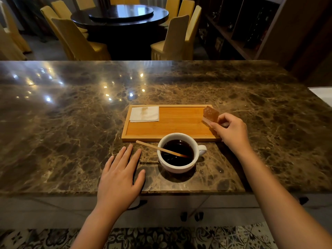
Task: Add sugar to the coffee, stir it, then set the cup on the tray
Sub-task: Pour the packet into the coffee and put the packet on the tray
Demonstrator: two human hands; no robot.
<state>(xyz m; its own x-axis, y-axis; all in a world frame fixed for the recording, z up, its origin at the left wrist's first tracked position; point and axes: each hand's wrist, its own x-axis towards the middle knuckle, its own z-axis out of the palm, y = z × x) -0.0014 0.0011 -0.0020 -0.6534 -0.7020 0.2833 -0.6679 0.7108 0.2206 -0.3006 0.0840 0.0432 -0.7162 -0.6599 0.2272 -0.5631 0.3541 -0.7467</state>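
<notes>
On the dark brown marble counter (pixel 179 83) stands a white ceramic cup of black coffee (pixel 177 152), just in front of the near edge of a rectangular light wooden tray (pixel 170 123) and not on it. The handle of the cup points to the right. A thin wooden stir stick (pixel 159 149) leans in the cup: its lower end is under the coffee at the right side, and its long axis goes up and to the left, over the left rim, so the free end points to the far left and hangs above the counter. The long axis of the tray goes from left to right. In its far left corner lies a folded white paper napkin (pixel 144 114) with a light brown stain. The right hand (pixel 230 131) is over the near right corner of the tray, and its thumb and first fingers pinch a small brown sugar packet (pixel 210 114) at the lower end. The packet is held tilted, with its long axis going up and to the left, and the free end is above the right edge of the tray. The left hand (pixel 119 178) lies flat with palm down on the counter, left of the cup and not touching it; its fingers are straight and a little spread, pointing away from the person.
</notes>
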